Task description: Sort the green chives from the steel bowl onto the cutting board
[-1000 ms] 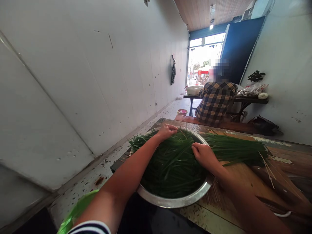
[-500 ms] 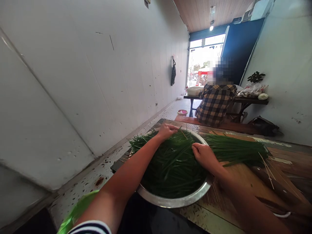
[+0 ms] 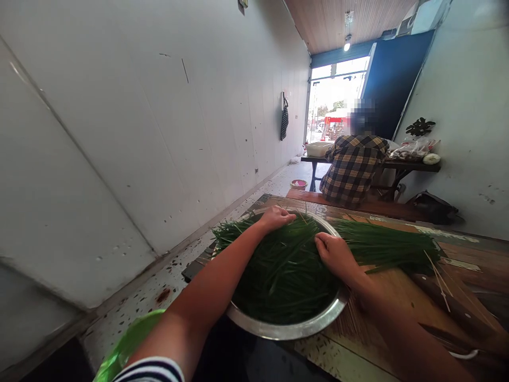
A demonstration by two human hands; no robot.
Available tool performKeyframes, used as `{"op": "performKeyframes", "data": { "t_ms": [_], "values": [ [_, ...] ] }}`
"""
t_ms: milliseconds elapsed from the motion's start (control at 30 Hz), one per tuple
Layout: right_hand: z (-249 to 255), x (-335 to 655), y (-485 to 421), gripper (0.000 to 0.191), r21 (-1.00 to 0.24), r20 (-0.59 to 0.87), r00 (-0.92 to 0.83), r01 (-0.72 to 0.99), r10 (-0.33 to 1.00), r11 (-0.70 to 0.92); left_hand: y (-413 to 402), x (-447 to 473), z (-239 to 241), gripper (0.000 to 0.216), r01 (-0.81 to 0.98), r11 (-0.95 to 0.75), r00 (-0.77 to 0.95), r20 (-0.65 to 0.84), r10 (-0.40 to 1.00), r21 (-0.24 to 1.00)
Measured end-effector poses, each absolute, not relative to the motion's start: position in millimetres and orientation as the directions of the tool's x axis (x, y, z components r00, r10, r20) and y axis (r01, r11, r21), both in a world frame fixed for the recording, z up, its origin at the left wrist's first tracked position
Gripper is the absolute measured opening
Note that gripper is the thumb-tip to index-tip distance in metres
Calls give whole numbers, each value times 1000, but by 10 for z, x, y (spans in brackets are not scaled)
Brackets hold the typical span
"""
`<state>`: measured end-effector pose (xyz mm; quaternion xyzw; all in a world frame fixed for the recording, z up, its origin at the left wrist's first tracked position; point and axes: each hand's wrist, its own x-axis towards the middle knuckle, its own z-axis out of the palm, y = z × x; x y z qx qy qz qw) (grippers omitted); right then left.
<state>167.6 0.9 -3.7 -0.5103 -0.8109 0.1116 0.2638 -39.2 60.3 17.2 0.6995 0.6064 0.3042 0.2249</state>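
Note:
A wide steel bowl [image 3: 290, 330] full of long green chives [image 3: 282, 270] stands at the near edge of a wooden table [image 3: 397, 297]. My left hand [image 3: 276, 217] rests on the chives at the bowl's far rim, fingers curled down into them. Over the bowl's right side my right hand [image 3: 336, 253] is closed with its fingers pinched on chive leaves. A second heap of chives [image 3: 387, 246] lies on the table right of the bowl.
Thin wooden skewers [image 3: 439, 278] lie on the table at the right. A green plastic bag [image 3: 127, 345] sits low at the left. A person in a plaid shirt [image 3: 353, 167] sits on a bench beyond, facing another table [image 3: 413, 164]. A white wall runs along the left.
My left hand has flattened a little onto the chives at the far rim. My right hand stays where it was. The view has shifted slightly.

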Motion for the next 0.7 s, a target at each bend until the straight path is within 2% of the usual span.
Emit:
{"op": "performKeyframes", "data": {
  "t_ms": [133,233,333,400,533,700],
  "values": [
    [-30,1680,2,30,-429,336,-347,771,875,471,635,-362,115,22,759,-141,130,64,989,635],
    [-44,1682,12,29,-420,311,-349,784,884,457,668,-363,114,11,764,-154,123,93,988,626],
    [-59,1682,24,28,-392,277,-352,808,894,440,737,-402,79,16,758,-105,-35,200,979,644],
    [-60,1682,26,28,-377,271,-356,815,894,439,788,-429,30,19,759,-69,-83,202,976,647],
    [-39,1679,12,28,-366,275,-359,819,892,442,841,-433,-56,21,796,-13,-57,95,994,606],
    [-7,1670,-8,28,-347,260,-354,834,898,429,803,-367,-27,17,844,-34,-37,120,992,535]
  ]
}}
